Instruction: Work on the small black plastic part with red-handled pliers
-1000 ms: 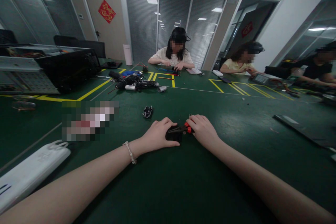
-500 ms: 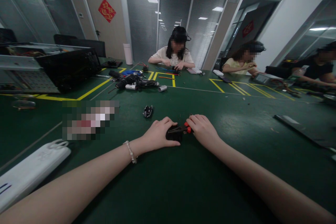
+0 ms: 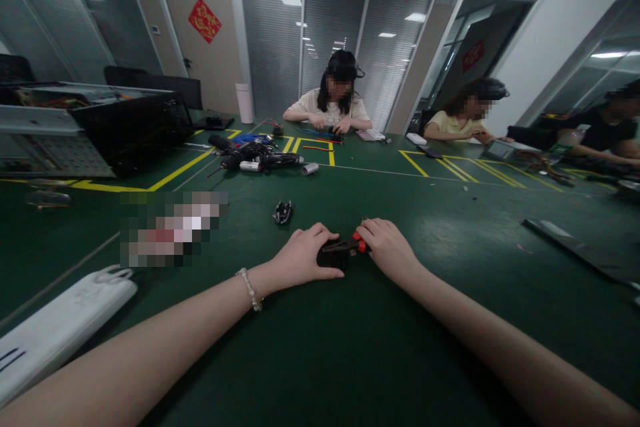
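My left hand (image 3: pixel 305 253) is closed round a small black block-like part (image 3: pixel 334 260) on the green table, thumb on the near side and fingers on the far side. What the part is I cannot make out. In my right hand (image 3: pixel 386 243) is a pair of pliers (image 3: pixel 359 243) with red grips, its dark jaws pointing left over the black part. Whether the jaws grip a piece of it is too small to tell. Beyond my left hand lies a small black and silver part (image 3: pixel 283 212).
Farther off lie a cordless drill (image 3: pixel 260 157), a silver cylinder (image 3: pixel 310 169) and wires. At left are an open computer case (image 3: pixel 135 133) and a long white object (image 3: pixel 65 327). A flat dark panel (image 3: pixel 575 247) lies at right. Several people (image 3: pixel 340 100) sit across the green table (image 3: pixel 310 360).
Both hands hold almost the same pose. The pliers' jaws have shifted very slightly over the black part. At the far right, a co-worker's raised hand has come down.
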Action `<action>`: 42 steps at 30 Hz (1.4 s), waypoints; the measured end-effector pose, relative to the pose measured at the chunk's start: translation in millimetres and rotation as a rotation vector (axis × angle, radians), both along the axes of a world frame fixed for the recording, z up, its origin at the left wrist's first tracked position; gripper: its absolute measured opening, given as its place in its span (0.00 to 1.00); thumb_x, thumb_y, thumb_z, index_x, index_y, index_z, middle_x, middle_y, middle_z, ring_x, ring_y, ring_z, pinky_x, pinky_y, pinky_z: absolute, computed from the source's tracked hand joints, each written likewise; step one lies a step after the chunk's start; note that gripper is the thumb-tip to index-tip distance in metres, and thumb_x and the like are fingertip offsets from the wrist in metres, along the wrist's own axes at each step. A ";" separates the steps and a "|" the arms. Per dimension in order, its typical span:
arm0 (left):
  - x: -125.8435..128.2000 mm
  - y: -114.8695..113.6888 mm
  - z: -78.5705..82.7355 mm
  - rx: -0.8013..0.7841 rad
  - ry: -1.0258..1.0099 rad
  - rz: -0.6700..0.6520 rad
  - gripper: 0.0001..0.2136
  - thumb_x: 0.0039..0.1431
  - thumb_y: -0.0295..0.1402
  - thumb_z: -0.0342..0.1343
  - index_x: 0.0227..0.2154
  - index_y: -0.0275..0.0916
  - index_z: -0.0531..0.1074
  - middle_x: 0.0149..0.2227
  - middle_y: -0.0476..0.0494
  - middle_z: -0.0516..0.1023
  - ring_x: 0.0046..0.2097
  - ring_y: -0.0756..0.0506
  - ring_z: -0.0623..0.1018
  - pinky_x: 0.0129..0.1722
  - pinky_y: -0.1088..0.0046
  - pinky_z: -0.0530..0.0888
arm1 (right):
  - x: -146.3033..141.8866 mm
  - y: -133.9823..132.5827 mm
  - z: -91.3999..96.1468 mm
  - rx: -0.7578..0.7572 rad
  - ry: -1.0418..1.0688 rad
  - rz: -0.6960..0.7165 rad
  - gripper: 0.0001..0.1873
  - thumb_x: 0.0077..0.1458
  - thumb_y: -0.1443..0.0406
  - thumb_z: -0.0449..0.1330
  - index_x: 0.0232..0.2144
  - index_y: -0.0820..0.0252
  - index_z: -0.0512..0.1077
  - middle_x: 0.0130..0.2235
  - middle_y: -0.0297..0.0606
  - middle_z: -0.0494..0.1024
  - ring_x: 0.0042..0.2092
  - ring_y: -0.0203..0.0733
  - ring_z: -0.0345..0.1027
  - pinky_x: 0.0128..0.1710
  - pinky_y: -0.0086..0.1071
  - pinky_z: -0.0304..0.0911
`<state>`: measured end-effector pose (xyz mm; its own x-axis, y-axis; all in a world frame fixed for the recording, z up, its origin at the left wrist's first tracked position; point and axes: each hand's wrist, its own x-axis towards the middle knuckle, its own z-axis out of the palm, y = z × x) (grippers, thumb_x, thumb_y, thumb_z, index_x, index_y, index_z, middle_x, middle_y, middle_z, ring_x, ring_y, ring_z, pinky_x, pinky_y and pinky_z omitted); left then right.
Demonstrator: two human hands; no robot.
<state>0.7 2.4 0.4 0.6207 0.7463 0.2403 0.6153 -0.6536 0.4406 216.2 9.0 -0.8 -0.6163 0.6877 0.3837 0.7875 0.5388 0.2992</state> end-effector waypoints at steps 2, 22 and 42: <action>0.3 -0.4 0.6 -0.005 0.001 0.002 0.30 0.44 0.52 0.54 0.49 0.43 0.59 0.44 0.45 0.64 0.42 0.42 0.69 0.41 0.65 0.65 | -0.2 -0.6 0.8 -0.006 -0.001 0.000 0.13 0.46 0.75 0.51 0.36 0.64 0.67 0.37 0.42 0.70 0.41 0.44 0.61 0.39 0.36 0.56; 0.5 0.0 -1.2 0.009 0.010 -0.003 0.30 0.44 0.51 0.55 0.50 0.42 0.59 0.44 0.44 0.64 0.42 0.42 0.69 0.42 0.64 0.63 | -1.2 -1.6 1.0 0.017 -0.032 -0.003 0.11 0.47 0.74 0.51 0.35 0.64 0.67 0.38 0.43 0.69 0.41 0.45 0.61 0.40 0.36 0.54; 0.1 -0.2 0.4 -0.001 -0.008 -0.005 0.31 0.44 0.51 0.55 0.49 0.42 0.59 0.44 0.44 0.64 0.42 0.42 0.68 0.42 0.65 0.64 | -3.0 -2.2 1.6 -0.002 -0.046 -0.020 0.12 0.46 0.74 0.52 0.36 0.64 0.67 0.39 0.43 0.69 0.42 0.45 0.61 0.41 0.37 0.55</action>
<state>0.8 2.2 0.8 0.6223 0.7436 0.2445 0.6083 -0.6560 0.4467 213.2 6.9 0.8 -0.6192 0.7009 0.3539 0.7837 0.5235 0.3343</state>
